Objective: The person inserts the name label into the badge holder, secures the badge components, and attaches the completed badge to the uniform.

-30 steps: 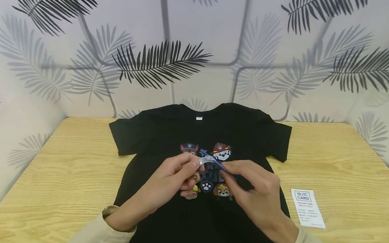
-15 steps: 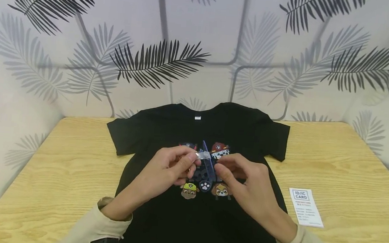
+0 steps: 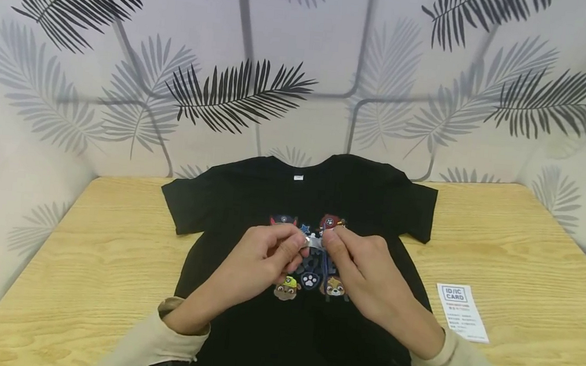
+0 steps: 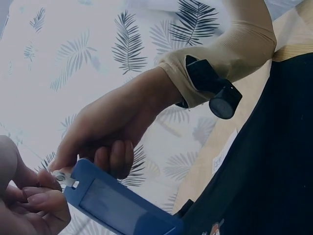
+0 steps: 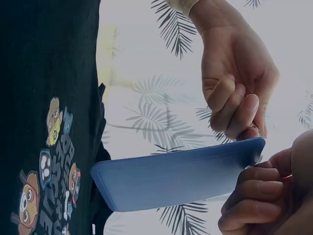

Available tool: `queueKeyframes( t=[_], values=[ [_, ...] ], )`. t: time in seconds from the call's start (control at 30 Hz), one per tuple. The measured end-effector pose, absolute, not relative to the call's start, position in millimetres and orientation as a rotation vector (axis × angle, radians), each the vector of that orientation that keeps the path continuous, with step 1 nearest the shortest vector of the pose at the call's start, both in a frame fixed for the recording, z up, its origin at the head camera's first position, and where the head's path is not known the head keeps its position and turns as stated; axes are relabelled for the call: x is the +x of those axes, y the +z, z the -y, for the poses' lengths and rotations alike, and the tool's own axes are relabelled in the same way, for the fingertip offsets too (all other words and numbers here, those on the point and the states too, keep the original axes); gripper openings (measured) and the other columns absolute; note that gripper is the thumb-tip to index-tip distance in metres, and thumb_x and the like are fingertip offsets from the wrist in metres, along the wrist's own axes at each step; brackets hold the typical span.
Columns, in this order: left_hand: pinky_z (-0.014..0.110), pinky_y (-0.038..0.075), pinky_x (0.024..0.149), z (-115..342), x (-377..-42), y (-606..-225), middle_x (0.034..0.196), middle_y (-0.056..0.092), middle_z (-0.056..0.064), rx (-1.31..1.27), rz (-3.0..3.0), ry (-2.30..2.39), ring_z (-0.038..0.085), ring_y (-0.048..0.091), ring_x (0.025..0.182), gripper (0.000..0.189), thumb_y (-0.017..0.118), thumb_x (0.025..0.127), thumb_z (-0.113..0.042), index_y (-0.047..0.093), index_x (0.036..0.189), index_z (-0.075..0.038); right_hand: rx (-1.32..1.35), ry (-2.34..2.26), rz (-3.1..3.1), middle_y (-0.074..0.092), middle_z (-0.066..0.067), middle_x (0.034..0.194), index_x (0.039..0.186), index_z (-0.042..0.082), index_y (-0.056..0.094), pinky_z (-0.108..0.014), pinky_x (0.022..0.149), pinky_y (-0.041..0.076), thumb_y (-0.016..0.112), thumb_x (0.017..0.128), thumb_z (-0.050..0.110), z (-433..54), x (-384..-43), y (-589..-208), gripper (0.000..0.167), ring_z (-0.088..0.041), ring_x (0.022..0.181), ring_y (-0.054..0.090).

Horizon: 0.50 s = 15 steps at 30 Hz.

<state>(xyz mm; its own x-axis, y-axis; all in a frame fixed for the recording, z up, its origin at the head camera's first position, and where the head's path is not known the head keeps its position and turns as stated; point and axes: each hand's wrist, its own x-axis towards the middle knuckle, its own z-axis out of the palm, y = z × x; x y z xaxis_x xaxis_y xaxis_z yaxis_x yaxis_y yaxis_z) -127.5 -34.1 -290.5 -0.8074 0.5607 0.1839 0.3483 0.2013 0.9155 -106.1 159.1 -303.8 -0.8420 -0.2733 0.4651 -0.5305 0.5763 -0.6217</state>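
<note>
Above the shirt in the head view, my left hand [image 3: 260,256] pinches one end of a badge clip with a whitish strap [image 3: 313,241]. My right hand [image 3: 368,277] pinches the strap's other end with thumb and index finger. From that strap [image 4: 66,178] hangs a blue ID card holder [image 4: 122,205], its slotted end at the fingers in the left wrist view. The right wrist view shows the holder's [image 5: 171,181] broad side. Fingers hide part of the clip. Beneath both hands lies a black T-shirt [image 3: 258,337] with cartoon dog prints.
The shirt is spread on a wooden table [image 3: 93,258]. To its right lies a white paper card [image 3: 461,314] marked ID/IC CARD. Behind the table stands a leaf-patterned backdrop [image 3: 305,44].
The holder has swung from a diagonal to a nearly upright, edge-on position. My right fingers first loosened beside it, then came in from the right and pinched the strap. My left hand keeps its pinch.
</note>
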Motion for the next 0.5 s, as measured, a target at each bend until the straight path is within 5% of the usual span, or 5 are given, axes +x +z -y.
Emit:
queueKeyframes(
  t=[0.3, 0.5],
  values=[
    [0.02, 0.044, 0.049, 28.3, -127.2, -291.0, 0.065, 0.049, 0.002, 0.893, -2.308, 1.679, 0.01, 0.046, 0.056, 0.026, 0.044, 0.103, -0.008, 0.057, 0.081, 0.001, 0.584, 1.229, 2.503, 0.046, 0.009, 0.057, 0.078, 0.013, 0.056, -0.024, 0.042, 0.04, 0.046, 0.104, 0.023, -157.5, -104.8, -304.1, 0.029, -0.003, 0.051, 0.05],
    [0.019, 0.039, 0.046, 27.2, -124.4, -290.7, 0.064, 0.047, 0.0, 0.927, -2.37, 1.657, 0.008, 0.044, 0.053, 0.027, 0.044, 0.102, -0.007, 0.056, 0.078, -0.001, 0.611, 1.101, 2.488, 0.035, 0.011, 0.054, 0.073, 0.013, 0.053, -0.022, 0.04, 0.032, 0.048, 0.102, 0.017, -157.9, -103.2, -304.4, 0.03, -0.003, 0.047, 0.039]
  ],
)
